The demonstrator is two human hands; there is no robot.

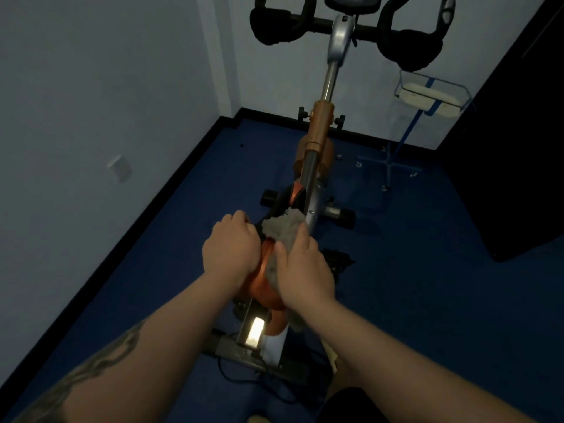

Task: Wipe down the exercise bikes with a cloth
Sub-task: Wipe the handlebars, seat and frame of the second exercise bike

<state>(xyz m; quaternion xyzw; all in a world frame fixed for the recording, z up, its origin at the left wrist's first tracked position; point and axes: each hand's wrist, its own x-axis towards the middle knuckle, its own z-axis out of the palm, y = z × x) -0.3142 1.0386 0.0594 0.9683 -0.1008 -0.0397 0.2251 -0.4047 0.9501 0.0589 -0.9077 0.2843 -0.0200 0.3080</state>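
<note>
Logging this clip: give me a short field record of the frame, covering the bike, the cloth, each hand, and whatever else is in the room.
bike: orange and silver exercise bike, seen from above, black handlebars at the far end
cloth: grey cloth, bunched on the orange frame near the silver post
right hand: right hand holds the cloth against the frame
left hand: left hand, fingers curled, on the frame beside the cloth; its grip is hidden
floor: blue floor
other: blue stand with a clear tray by the wall

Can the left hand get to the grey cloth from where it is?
Probably yes. The left hand rests on the orange bike frame right beside the grey cloth, with nothing between them; the right hand grips it.
</note>
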